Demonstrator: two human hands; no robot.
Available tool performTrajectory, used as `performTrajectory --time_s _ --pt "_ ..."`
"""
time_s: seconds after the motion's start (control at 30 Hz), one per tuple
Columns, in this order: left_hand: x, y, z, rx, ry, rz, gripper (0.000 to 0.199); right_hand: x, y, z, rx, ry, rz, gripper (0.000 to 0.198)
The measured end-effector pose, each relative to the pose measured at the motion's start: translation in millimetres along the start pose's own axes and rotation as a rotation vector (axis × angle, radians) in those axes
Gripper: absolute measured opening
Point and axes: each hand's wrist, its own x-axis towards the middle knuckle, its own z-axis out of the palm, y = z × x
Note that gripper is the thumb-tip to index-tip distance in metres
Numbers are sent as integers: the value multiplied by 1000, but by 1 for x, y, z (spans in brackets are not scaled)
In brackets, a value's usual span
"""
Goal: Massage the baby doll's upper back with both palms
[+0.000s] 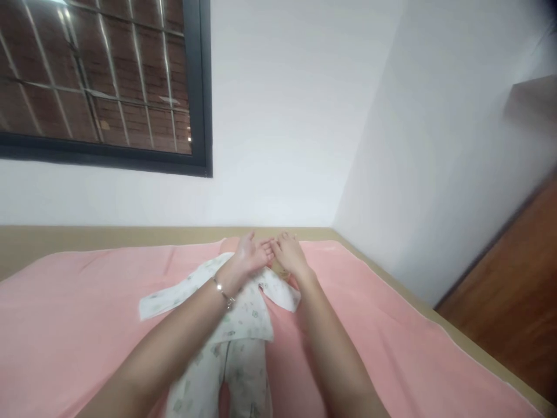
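Observation:
My left hand (pixel 253 253) is turned palm up, its fingers stretched toward the right. Nothing lies in it, and a silver bracelet (pixel 224 293) circles the wrist. Its fingertips meet or overlap the edge of my right hand (pixel 289 253), which shows its back with the fingers loosely extended. Under both arms lies a small white printed long-sleeved top (pixel 248 310), one sleeve spread left and the other right. Matching trousers (pixel 247 371) stretch below it toward me. Something yellowish and orange (pixel 279 269) shows partly beneath my right hand; I cannot make out what it is.
A pink cloth (pixel 374 325) covers most of the tan surface (pixel 26 241) under the clothes. White walls (pixel 282 116) meet in a corner behind. A dark-framed window (pixel 202 87) with bars is at upper left, and a brown wooden panel (pixel 513 296) stands at right.

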Motion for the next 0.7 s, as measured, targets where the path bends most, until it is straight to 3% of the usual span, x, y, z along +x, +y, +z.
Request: performTrajectory --time_s 0.17,0.27,0.5,0.6,0.7 --pt "-30 8 -7 103 22 55 73 -3 -2 1 -4 -2 30 62" --pt "-50 10 -12 67 19 46 73 -10 -19 -3 -5 31 33 61" --pt "-94 15 -14 -8 -183 85 76 -49 -97 -6 232 48 -198 62" --pt "-114 25 -18 82 -123 162 80 -73 -123 -4 258 -1 -261 67" --pt "-126 36 -24 245 -13 353 83 -97 -141 -5 293 -52 -458 74"
